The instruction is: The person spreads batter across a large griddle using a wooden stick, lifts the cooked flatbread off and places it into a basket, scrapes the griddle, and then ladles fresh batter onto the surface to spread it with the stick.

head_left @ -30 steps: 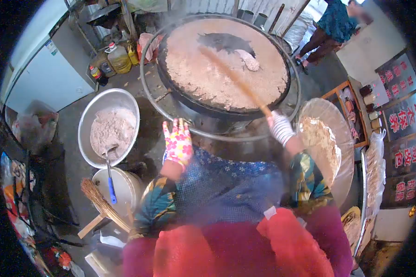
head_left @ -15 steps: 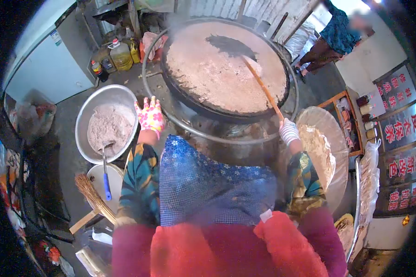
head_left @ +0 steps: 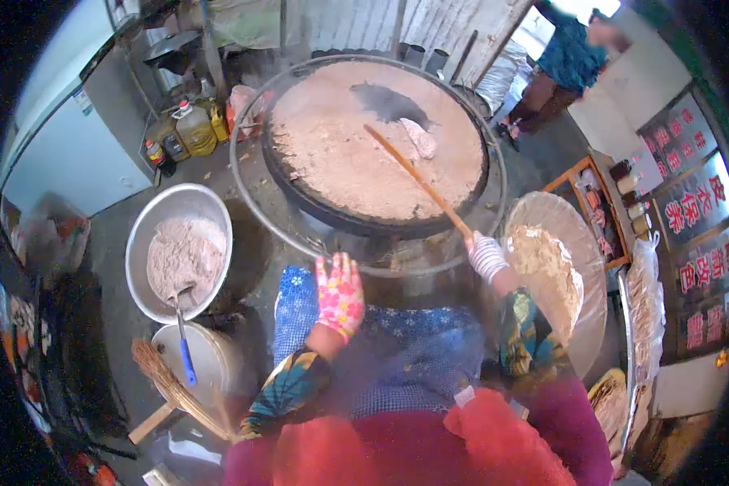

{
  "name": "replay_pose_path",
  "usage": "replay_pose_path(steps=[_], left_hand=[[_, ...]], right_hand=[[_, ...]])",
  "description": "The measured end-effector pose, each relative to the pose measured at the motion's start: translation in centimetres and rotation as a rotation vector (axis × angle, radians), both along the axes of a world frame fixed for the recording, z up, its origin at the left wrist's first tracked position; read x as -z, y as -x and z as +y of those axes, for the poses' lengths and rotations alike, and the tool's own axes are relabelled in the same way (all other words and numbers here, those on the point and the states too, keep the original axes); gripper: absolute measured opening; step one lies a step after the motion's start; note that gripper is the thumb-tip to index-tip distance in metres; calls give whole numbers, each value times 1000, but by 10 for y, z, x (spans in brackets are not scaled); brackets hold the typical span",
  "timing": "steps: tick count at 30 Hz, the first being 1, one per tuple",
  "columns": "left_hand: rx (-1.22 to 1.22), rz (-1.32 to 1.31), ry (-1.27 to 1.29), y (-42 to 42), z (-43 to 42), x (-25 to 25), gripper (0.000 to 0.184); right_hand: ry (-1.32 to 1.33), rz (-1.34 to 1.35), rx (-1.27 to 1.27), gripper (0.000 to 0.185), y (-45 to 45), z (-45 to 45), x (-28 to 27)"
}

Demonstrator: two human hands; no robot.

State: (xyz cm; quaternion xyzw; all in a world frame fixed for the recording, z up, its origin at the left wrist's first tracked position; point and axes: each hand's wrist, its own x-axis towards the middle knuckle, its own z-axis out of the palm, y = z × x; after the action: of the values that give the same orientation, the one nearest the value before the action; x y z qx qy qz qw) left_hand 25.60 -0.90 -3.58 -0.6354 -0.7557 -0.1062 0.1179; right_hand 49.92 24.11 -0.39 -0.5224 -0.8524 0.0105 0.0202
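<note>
Gripping a long wooden stick (head_left: 417, 180), the right hand (head_left: 488, 257), in a white-and-grey striped glove, has its fingers curled round the near end, with the wrist low and to the right. The stick slants away to the upper left, over a broad pale layer of wet-looking paste (head_left: 332, 138) spread on a round dark griddle (head_left: 332, 217); whether its far tip touches the paste, I cannot tell. Just right of the stick lies a pinkish lump (head_left: 419, 139), beside a bare, dark patch (head_left: 389, 104) in the paste. Holding nothing, the left hand (head_left: 340, 298), in a glove printed with pink and yellow flowers, has its fingers straight and slightly parted, pointing away from the body with the back of the hand upward. Its fingertips are close to the metal ring (head_left: 233, 154) that circles the griddle, though contact between them cannot be made out. Left of this hand, well apart from it, a steel bowl (head_left: 147, 235) contains more of the pinkish paste, and a ladle with a blue handle (head_left: 188, 360) rests in it, the handle hanging over the near rim above a pale bucket (head_left: 223, 348). Near the right hand, on its outer side, thin flat sheets (head_left: 543, 263) lie in a heap on a round, plastic-covered surface (head_left: 593, 283).
</note>
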Motion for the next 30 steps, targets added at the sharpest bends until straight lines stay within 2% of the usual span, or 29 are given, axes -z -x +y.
replay_pose_path(steps=[3,7,8,9,11,12,15,17,18,19,21,23,25,27,28,29,30], left_hand=[[-34,23,84,23,-9,-4,51],[-130,79,138,50,-14,-9,54],[-148,86,122,55,-16,-8,54],[-165,76,119,57,-19,-8,54],[-239,111,114,65,-20,-10,54],[-283,-1,205,64,-21,-20,50],[-367,45,217,83,-18,-19,50],[-439,-35,258,92,-13,-25,51],[-452,-14,238,97,-11,-25,51],[-461,3,229,105,-11,-26,52],[-470,11,189,125,-6,-28,52],[-525,28,233,135,1,-37,51],[-397,66,153,114,0,-55,50],[-185,-15,8,53,-1,-64,44],[-93,8,-49,30,5,-41,42],[-16,-58,17,-1,3,-46,43],[76,-87,-57,-22,2,-32,44]], right_hand=[[-46,29,167,30,-16,17,5],[-32,126,-21,28,-10,-2,-11],[13,60,-52,27,-14,-7,-10],[23,-7,-16,26,-17,-10,-5],[15,74,113,26,-35,3,15],[4,81,112,26,-40,10,20],[-79,82,29,28,-43,6,13],[30,72,-36,31,-49,-12,4],[43,-5,-13,32,-53,-14,7],[25,29,1,32,-66,-2,30],[-15,34,132,31,-61,-5,9],[-10,62,96,29,-53,-5,8],[6,55,45,28,-36,-11,-1],[9,57,-22,28,-47,-4,10],[-7,70,17,28,-53,5,21],[-20,84,59,28,-58,8,28],[-38,88,58,29,-60,13,25]])
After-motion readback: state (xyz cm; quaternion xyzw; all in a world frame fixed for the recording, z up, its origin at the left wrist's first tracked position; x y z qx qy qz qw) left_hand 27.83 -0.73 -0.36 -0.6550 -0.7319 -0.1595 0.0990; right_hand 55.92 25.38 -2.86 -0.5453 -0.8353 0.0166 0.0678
